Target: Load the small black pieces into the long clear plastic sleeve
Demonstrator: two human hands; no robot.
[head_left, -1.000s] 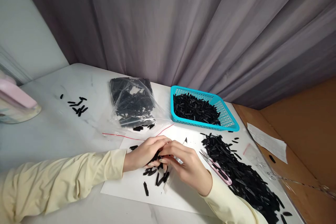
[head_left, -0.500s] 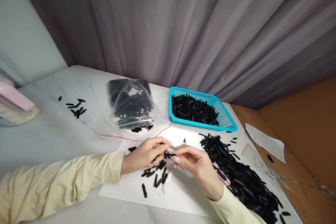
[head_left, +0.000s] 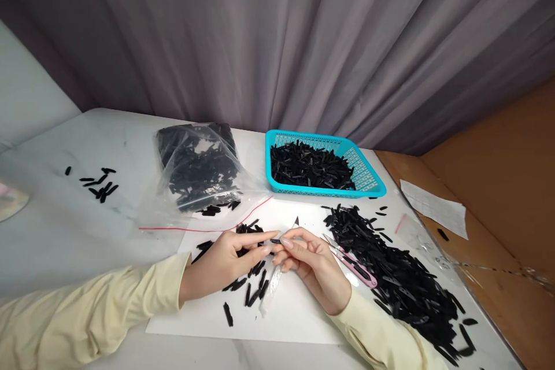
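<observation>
Black piece (head_left: 276, 241) pinched above white paper (head_left: 299, 318)

The right hand (head_left: 318, 266) has its grip closed on the black piece, thumb against fingertip, near the middle of the surface (head_left: 108, 254). The left hand (head_left: 221, 266) reaches its straightened fingers to the piece; whether its grip takes hold cannot be told. Pink scissors (head_left: 362, 273) lie beside a black heap (head_left: 403, 283) along the surface's right edge. By the far edge, a blue basket (head_left: 327, 191) of black pieces sits right of a clear bag (head_left: 203, 170).
</observation>
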